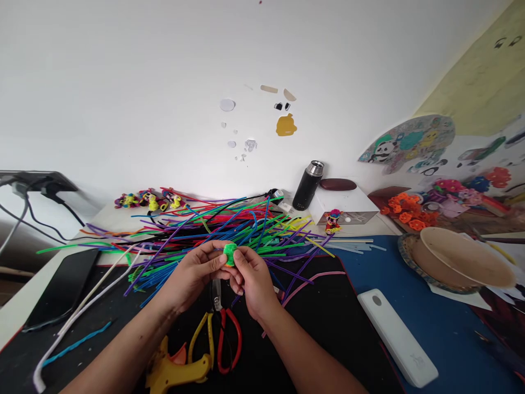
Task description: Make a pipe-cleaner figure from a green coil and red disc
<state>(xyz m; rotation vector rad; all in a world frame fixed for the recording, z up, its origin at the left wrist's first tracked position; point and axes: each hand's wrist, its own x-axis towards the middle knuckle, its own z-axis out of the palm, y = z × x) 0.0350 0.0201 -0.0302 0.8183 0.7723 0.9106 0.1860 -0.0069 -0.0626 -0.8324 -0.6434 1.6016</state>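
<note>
A small bright green fuzzy piece (230, 254) with a bit of orange at its lower edge is held between both hands, above the black mat. My left hand (200, 271) pinches it from the left with thumb and fingers. From the right, my right hand (255, 276) presses its thumb and fingers on the same piece. Just behind the hands lies a large pile of multicoloured pipe cleaners (246, 221). Below them rest red-handled pliers (238, 342), a yellow-handled tool (210, 339) and a yellow glue gun (180, 373).
A black phone (61, 287) and a twisted blue pipe cleaner (77, 343) lie left. Behind stand a black thermos (307, 189) and a small figure (334, 220). At right are a white case (397, 336), a round bowl (463, 254) and orange flowers (408, 210).
</note>
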